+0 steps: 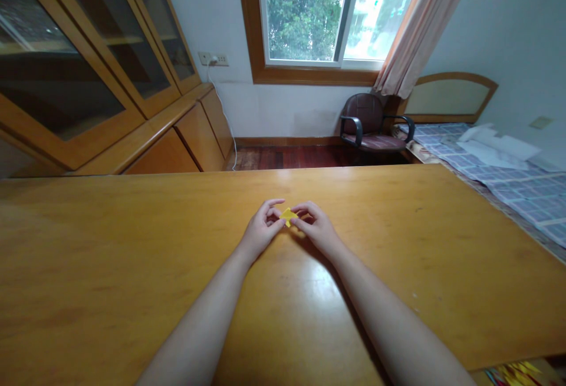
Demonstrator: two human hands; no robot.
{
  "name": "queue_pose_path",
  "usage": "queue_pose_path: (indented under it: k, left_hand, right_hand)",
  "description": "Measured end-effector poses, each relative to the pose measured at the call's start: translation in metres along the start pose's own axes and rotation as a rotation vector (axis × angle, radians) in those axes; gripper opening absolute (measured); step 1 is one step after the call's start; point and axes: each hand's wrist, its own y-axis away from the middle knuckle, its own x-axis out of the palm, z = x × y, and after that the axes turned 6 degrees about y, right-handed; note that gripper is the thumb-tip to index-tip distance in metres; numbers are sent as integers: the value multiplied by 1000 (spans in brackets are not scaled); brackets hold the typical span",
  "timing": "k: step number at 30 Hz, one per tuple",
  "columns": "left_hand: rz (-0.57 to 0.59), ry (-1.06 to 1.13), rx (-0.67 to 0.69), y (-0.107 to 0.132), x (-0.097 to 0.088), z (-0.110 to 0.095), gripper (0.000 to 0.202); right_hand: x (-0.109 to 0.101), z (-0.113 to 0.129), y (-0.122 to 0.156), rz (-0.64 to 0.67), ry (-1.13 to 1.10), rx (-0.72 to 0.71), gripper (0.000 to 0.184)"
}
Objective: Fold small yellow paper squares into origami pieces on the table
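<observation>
Between my two hands, just above the wooden table (pixel 145 256), is a small piece of folded yellow paper (pixel 288 216). My left hand (pixel 264 223) pinches its left side, with the thumb at the lower left edge and the index finger raised and stretched out behind it. On the other side, my right hand (pixel 315 224) grips the paper's right edge between thumb and fingers. The fingertips partly cover the paper, so its full shape is hard to make out.
A glass-door cabinet (pixel 106 38) stands at the left beyond the table. Behind it are a dark office chair (pixel 369 121) and a window (pixel 305 15). At right is a bed (pixel 499 162) with a checked sheet. Colourful pieces (pixel 515 372) lie below the table's near right edge.
</observation>
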Motion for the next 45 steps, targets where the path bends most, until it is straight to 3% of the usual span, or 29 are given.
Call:
queue_pose_path:
  k: [7,15,27,39,45]
  left_hand:
    - [83,-59,24,4,0,-2,32]
    - [-16,-19,45,4,1,-3,23]
    - [65,53,17,3,1,-2,25]
    - [15,136,-29,4,0,-10,24]
    - [-8,82,0,2,-3,-8,13]
  right_hand:
    - [-2,9,0,18,68,-74,9]
    - [-3,9,-1,-22,79,-99,11]
    - [-1,8,1,-55,128,-202,7]
    - [-1,10,4,-117,224,-336,11]
    - [-2,15,4,-108,206,-356,10]
